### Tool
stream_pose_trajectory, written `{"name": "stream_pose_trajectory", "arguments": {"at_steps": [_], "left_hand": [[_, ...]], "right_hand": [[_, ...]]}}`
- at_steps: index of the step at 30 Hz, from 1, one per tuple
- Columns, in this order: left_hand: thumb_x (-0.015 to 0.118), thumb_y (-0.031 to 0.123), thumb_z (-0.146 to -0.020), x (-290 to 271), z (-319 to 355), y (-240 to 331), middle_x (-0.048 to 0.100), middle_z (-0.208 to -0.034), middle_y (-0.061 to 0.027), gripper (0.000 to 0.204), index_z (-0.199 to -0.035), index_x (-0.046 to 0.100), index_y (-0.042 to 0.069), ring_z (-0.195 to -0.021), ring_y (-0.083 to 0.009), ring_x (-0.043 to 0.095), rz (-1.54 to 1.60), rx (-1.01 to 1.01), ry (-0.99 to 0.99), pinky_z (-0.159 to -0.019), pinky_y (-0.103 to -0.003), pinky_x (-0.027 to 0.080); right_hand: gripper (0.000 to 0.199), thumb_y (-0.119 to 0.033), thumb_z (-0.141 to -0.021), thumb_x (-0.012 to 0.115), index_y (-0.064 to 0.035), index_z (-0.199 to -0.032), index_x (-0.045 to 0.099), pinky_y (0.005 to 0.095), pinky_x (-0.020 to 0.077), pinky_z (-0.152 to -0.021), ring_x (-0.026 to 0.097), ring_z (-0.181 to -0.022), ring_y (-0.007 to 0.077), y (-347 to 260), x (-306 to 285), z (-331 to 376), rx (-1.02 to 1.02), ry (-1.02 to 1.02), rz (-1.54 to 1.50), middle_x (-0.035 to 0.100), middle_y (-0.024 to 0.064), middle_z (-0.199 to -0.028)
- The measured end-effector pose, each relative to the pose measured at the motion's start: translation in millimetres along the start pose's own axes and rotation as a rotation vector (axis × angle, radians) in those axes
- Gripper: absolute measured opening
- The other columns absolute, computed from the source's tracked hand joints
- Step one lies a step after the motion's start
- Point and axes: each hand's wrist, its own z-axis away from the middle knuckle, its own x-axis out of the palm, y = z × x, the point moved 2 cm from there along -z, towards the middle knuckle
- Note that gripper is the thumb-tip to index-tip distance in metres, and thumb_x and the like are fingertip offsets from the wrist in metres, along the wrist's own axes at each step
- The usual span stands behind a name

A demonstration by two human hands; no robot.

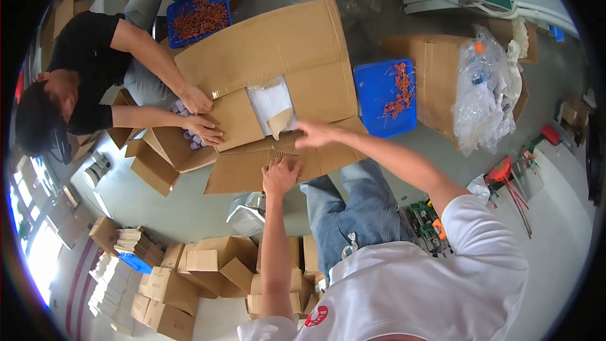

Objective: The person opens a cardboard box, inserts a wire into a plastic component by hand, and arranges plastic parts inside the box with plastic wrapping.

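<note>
In front of me is a large cardboard box (278, 44), its far and near flaps spread outward and its side flaps folded in. Through the gap between the side flaps, white sheet-like material (268, 96) shows, with a bent piece of brown cardboard (279, 122) sticking up over it. My left hand (281, 175) lies on the near flap (240, 169), fingers spread. Over the gap's near right corner is my right hand (315, 134), fingers loosely apart and nothing visible in them. Another person's two hands (201, 117) press on the left flap.
Blue trays with reddish-orange small parts stand right (386, 123) and far left (199, 16) of the box. A carton with clear plastic bags (486, 95) is farther right. Open cartons (165, 158) sit near the other person. Stacked boxes (218, 265) stand behind me at left.
</note>
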Motion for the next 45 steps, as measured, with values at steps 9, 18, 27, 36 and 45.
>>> {"name": "stream_pose_trajectory", "arguments": {"at_steps": [9, 18, 27, 36, 45], "left_hand": [[0.06, 0.034, -0.081, -10, 8, -13, 0.065, -0.116, -0.0142, 0.045, -0.121, 0.061, 0.011, -0.112, -0.0295, 0.058, 0.133, -0.128, 0.098, -0.1, -0.046, 0.038], [0.061, 0.032, -0.081, 1, 5, -8, 0.068, -0.106, -0.0124, 0.04, -0.115, 0.064, 0.011, -0.106, -0.0293, 0.061, 0.201, -0.09, 0.129, -0.096, -0.045, 0.041], [0.062, 0.03, -0.079, -9, 9, -22, 0.067, -0.107, -0.0129, 0.04, -0.114, 0.064, 0.011, -0.104, -0.03, 0.061, 0.175, -0.138, 0.161, -0.097, -0.046, 0.039], [0.069, 0.022, -0.075, -37, 26, -4, 0.032, -0.138, -0.0269, 0.071, -0.136, 0.039, 0.004, -0.131, -0.0358, 0.029, 0.068, -0.556, 1.002, -0.103, -0.053, 0.029], [0.057, 0.002, -0.077, 44, 22, -33, 0.06, -0.114, -0.012, 0.047, -0.124, 0.051, -0.003, -0.103, -0.0273, 0.06, 2.464, -0.334, 0.563, -0.095, -0.044, 0.047]], "right_hand": [[0.073, -0.015, -0.076, 0.068, -0.0186, -0.143, 0.039, 0.0583, 0.034, -0.101, 0.031, -0.134, 0.0403, 1, -128, -63, -0.008, 0.61, 1.405, 0.033, 0.0274, -0.143], [0.043, -0.025, -0.087, 0.053, -0.0221, -0.13, 0.051, 0.0609, 0.0478, -0.08, 0.045, -0.121, 0.0355, 14, -164, -64, -0.172, 0.936, 1.516, 0.048, 0.018, -0.131], [0.021, -0.012, -0.074, 0.056, -0.0113, -0.09, 0.068, 0.0477, 0.0503, -0.067, 0.063, -0.078, 0.0336, -172, -294, -42, -0.294, 1.061, 0.873, 0.065, 0.0126, -0.08], [0.013, -0.007, -0.077, 0.056, -0.0043, -0.088, 0.063, 0.0425, 0.0444, -0.074, 0.056, -0.087, 0.0296, -131, -244, -41, -0.755, 1.061, 1.224, 0.057, 0.0124, -0.092], [0.044, -0.037, -0.091, 0.057, -0.008, -0.124, 0.059, 0.0465, 0.0329, -0.103, 0.049, -0.118, 0.037, -12, 38, 59, 0.102, 0.176, 0.196, 0.052, 0.0168, -0.129]]}}
